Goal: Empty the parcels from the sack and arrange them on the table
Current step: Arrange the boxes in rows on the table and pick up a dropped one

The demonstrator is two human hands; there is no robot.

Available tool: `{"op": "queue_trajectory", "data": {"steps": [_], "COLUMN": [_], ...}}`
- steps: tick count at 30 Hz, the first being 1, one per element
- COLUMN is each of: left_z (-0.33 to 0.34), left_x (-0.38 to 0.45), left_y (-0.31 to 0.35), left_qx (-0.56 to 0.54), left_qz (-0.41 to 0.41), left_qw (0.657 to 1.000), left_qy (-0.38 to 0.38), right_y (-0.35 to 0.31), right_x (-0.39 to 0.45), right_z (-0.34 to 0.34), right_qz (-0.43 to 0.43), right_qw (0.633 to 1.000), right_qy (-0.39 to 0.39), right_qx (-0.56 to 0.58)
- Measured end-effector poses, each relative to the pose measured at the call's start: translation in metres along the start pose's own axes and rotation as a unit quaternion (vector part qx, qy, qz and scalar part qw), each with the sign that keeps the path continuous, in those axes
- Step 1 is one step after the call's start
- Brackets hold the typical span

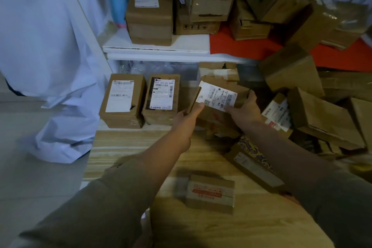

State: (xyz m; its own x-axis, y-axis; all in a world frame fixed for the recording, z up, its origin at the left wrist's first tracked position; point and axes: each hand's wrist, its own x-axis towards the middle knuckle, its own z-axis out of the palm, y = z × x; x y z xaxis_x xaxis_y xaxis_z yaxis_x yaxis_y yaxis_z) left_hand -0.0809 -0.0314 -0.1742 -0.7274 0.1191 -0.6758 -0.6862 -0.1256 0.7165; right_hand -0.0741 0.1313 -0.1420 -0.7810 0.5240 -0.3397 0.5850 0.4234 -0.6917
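Brown cardboard parcel with white label (218, 97), just right of the barcode-labelled box (162, 98), is clamped by left hand (186, 120) and right hand (244, 109); tilted, it probably could slip onto the loose heap.

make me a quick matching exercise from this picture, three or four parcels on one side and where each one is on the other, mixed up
Things:
1. tilted labelled parcel
2. parcel with red print
3. parcel with 502 303 label
4. patterned parcel

Places:
A. upright at the wooden table's far edge
B. under the right forearm
C. held between left hand and right hand
D. flat on the table, nearest the camera

Pairs: 1-C, 2-D, 3-A, 4-B
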Motion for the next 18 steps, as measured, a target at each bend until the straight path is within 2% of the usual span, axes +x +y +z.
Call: {"op": "queue_trajectory", "data": {"steps": [3,7,9,12,15,16,18], "left_z": [0.0,-0.02,-0.033,-0.046,-0.057,-0.062,-0.079], "left_x": [-0.002,-0.025,-0.039,-0.059,-0.088,-0.098,-0.112], "left_y": [0.002,-0.015,-0.027,-0.048,-0.07,-0.08,-0.104], "left_qx": [-0.036,-0.095,-0.127,-0.14,-0.007,0.06,0.187], "left_qz": [0.012,0.033,0.032,0.032,0.075,0.102,0.153], "left_qw": [0.998,0.995,0.991,0.989,0.992,0.982,0.931], "left_qy": [0.054,-0.002,0.001,0.021,0.096,0.146,0.272], "right_y": [0.004,0.004,0.003,0.004,0.008,0.01,0.013], "right_x": [-0.009,-0.027,-0.035,-0.049,-0.06,-0.063,-0.068], "right_z": [-0.007,-0.024,-0.026,-0.018,-0.003,0.001,0.004], "right_qz": [-0.057,-0.106,-0.075,0.01,-0.008,-0.022,-0.057], "right_qw": [0.998,0.987,0.984,0.964,0.96,0.958,0.952], "right_qy": [-0.012,-0.034,-0.075,-0.215,-0.232,-0.232,-0.243], "right_qx": [0.035,0.113,0.141,0.154,0.154,0.167,0.178]}}
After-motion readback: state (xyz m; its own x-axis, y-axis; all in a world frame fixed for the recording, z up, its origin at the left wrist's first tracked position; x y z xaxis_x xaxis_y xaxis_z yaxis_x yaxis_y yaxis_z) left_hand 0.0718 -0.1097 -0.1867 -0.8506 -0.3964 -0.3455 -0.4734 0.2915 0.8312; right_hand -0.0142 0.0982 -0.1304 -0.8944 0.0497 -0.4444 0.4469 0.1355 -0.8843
